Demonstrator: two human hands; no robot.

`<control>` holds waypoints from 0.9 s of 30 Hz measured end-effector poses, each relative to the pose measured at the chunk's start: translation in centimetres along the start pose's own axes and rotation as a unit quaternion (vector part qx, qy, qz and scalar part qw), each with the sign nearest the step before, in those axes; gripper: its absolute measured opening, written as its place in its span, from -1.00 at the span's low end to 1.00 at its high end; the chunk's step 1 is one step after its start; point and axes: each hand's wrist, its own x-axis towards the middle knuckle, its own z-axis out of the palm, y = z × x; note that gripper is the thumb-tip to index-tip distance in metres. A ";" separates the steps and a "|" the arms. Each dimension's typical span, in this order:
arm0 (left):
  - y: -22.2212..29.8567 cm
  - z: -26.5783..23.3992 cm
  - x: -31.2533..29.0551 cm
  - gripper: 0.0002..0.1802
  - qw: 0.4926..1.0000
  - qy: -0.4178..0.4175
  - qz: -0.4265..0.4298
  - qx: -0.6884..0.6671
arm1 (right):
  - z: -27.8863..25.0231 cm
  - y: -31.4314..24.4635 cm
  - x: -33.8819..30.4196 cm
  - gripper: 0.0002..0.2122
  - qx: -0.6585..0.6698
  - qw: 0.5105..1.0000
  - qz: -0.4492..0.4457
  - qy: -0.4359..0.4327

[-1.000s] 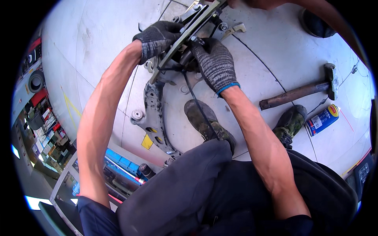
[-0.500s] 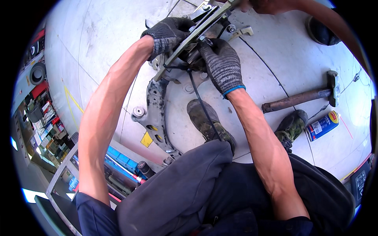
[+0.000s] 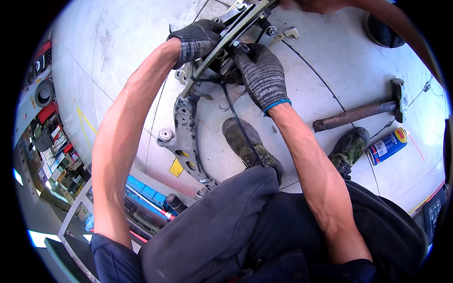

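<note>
My left hand (image 3: pixel 198 41), in a dark knit glove, is closed against the left side of a long metal bar assembly (image 3: pixel 205 66) with bolts along it. Its fingertips are hidden behind the bar. On the other side, my gloved right hand (image 3: pixel 264 75) is closed near a bolt head and a shiny rounded metal piece (image 3: pixel 243 46); what its fingers grip is mostly hidden. A thin black rod or strap (image 3: pixel 238 120) runs from the assembly down toward my knee. Below it on the left lies a curved, worn control arm (image 3: pixel 185 120) with round bushings.
Another person's arm (image 3: pixel 377 10) reaches in at the top right, its hand blurred near the bar's upper end. A hammer (image 3: pixel 355 116) and a blue spray can (image 3: pixel 388 146) lie on the floor (image 3: pixel 127 70) to the right. At lower left is a tool cart (image 3: pixel 78 214).
The view has shifted slightly, so the assembly and both my hands appear a little higher and further left. Both hands stay closed at the same places on the assembly.
</note>
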 end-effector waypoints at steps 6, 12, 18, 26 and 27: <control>-0.8 -0.1 -1.3 -0.49 0.998 -0.001 -0.032 -0.048 | 0.7 0.6 -0.4 -0.54 0.028 0.999 0.007 -0.012; -0.6 0.5 -0.8 -0.51 1.000 0.024 0.000 -0.010 | 0.3 0.6 -0.6 -0.57 0.044 0.999 0.009 -0.008; -0.5 -0.4 -0.8 -0.52 0.999 -0.018 -0.028 -0.039 | 0.2 -0.3 -0.8 -0.55 0.037 0.999 0.029 -0.020; -0.7 -0.3 -0.7 -0.51 0.998 0.013 -0.043 -0.054 | 0.5 0.5 -0.6 -0.55 0.039 0.999 0.025 -0.022; -1.1 -0.3 -0.6 -0.53 0.999 0.009 -0.035 -0.029 | 0.6 0.5 -0.7 -0.55 0.045 0.998 0.026 -0.026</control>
